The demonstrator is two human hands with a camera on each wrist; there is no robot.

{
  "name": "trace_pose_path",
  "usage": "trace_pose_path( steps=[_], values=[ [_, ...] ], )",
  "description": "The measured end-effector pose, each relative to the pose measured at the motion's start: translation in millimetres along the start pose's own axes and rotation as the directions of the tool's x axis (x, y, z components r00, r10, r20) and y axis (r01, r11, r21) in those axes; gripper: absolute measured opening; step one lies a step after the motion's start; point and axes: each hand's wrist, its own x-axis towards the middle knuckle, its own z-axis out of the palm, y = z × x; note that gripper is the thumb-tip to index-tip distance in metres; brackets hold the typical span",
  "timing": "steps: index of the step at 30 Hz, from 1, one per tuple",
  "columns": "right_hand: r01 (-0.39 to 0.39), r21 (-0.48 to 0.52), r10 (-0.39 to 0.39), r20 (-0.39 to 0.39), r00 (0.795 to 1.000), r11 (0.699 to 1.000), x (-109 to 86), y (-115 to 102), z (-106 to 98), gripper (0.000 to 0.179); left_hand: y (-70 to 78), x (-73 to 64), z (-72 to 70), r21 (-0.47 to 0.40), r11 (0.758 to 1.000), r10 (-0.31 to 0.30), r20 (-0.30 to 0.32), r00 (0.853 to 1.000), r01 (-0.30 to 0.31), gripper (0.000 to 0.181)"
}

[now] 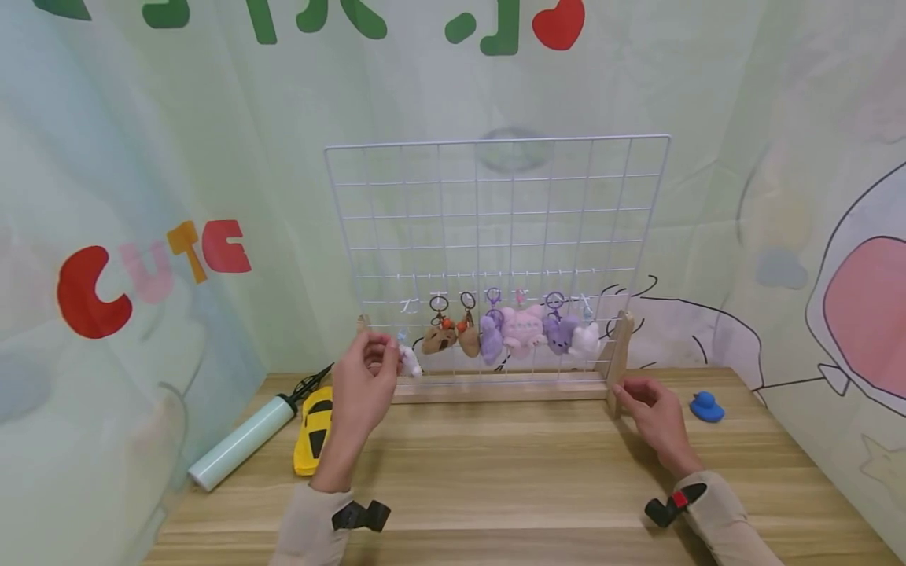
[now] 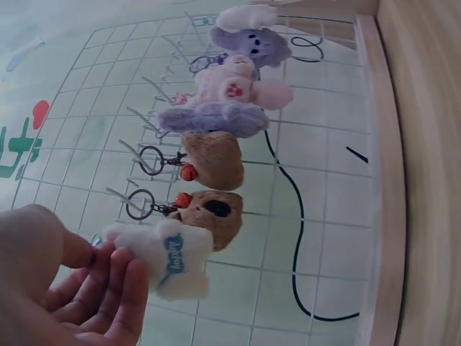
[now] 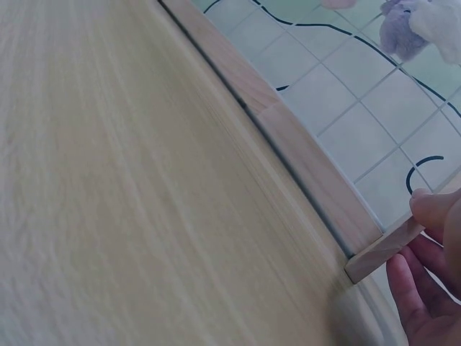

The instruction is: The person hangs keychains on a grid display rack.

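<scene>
My left hand (image 1: pixel 364 385) pinches the top of a white plush keychain (image 2: pixel 180 263) with a blue printed patch, in front of the grid's left end. A white wire grid rack (image 1: pixel 499 248) stands upright in a wooden base (image 1: pixel 495 390). From its hooks hang two brown plush keychains (image 1: pixel 439 339), purple ones (image 1: pixel 491 336), a pink one (image 1: pixel 524 328) and another white one (image 1: pixel 584 341). A bare white hook (image 1: pixel 409 305) juts out above my left hand. At the right end, my right hand (image 1: pixel 654 424) grips the wooden side foot (image 3: pixel 382 254) between thumb and fingers.
On the left of the wooden table (image 1: pixel 488 472) lie a yellow toy car (image 1: pixel 311 432) and a pale blue cylinder (image 1: pixel 244 442) with a black end. A blue toy duck (image 1: pixel 706 406) sits right of my right hand. Printed cloth walls surround the table.
</scene>
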Motion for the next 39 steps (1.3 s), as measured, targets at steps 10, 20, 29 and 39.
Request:
trace_pose_path(
  steps=[10,20,29,39],
  values=[
    [-0.016,0.000,0.016,0.001,1.000,1.000,-0.5,0.0,-1.0,0.058,7.0,12.5,12.1,-0.101,0.995,0.004,-0.116,0.993,-0.016,0.018],
    [-0.008,0.009,0.008,-0.012,1.000,1.000,-0.3,2.6,-0.9,0.058,1.3,19.8,17.1,-0.142,0.990,-0.044,-0.149,0.988,0.022,0.019],
    [-0.010,0.011,0.010,-0.014,1.000,1.000,0.2,3.9,-0.5,0.059,-2.5,28.2,22.5,-0.180,0.983,-0.047,-0.141,0.989,0.021,0.017],
    [-0.007,0.014,0.007,-0.015,1.000,1.000,-1.0,1.1,-1.3,0.058,-9.8,32.2,29.0,-0.187,0.982,-0.040,-0.163,0.986,0.009,0.016]
  ],
)
